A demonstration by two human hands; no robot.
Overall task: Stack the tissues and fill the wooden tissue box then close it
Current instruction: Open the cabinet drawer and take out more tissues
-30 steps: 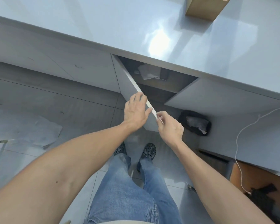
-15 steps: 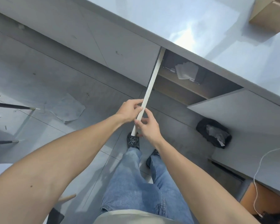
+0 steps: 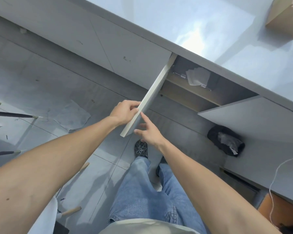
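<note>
My left hand (image 3: 125, 112) grips the free edge of a grey cabinet door (image 3: 147, 100) below the bench (image 3: 184, 19), fingers curled over its pale edge, holding it swung out so the compartment behind is open to view. My right hand (image 3: 149, 134) is released and holds nothing; its fingers are spread, one fingertip touching the door's inner face near the lower corner, apparently steadying the panel. Inside the cabinet (image 3: 215, 81), on the upper shelf, lies a loose bunch of white tissues (image 3: 197, 76) against a dark backing with thin metal rails; I cannot tell what that fitting is. A second door (image 3: 250, 115) to the right also stands open. The brown box (image 3: 286, 19) at the far right corner of the bench is probably the wooden tissue box, well apart from the tissues; I cannot tell whether its lid is on. A dark bundle (image 3: 227, 142) sits on the floor by the cabinet, crumpled paper (image 3: 71, 115) lies to the left, and a white cable (image 3: 276, 179) trails at right. I judge the task barely begun: tissues unfetched.
</note>
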